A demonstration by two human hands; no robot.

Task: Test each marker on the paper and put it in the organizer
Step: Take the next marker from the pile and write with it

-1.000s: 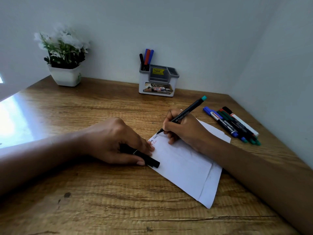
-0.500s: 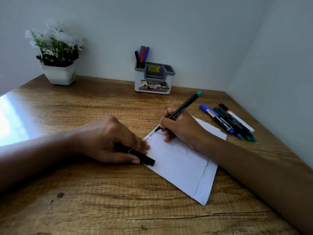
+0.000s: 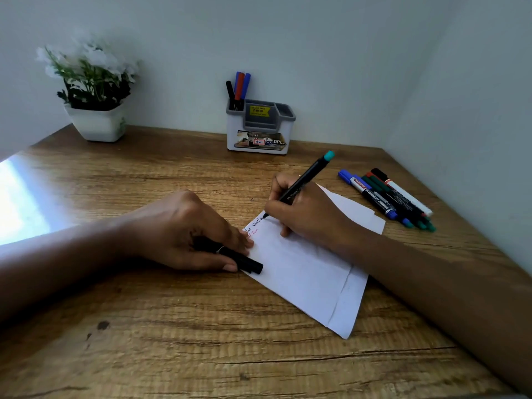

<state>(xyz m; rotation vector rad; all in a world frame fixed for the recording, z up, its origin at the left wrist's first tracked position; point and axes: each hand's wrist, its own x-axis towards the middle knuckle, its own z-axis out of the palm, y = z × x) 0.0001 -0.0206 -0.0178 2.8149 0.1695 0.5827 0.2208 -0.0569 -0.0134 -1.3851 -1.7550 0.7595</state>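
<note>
Nearby, spare markers [image 3: 387, 198], organizer [image 3: 260, 131], potted plant [image 3: 93, 93]

- Right hand [image 3: 305, 214] curled in a writing grip, fingers pinched low, forearm angled in from the lower right.
- Left hand [image 3: 184, 228] palm-down, fingers closed, forearm lying flat.

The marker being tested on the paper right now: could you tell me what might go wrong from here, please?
1. The right hand writes with the marker at the paper's far corner; a slip could ink the wooden desk.
2. The left hand pins the paper while gripping the black cap; lifting it could let the sheet shift.
3. The loose markers lie near the right forearm and might get knocked.
</note>
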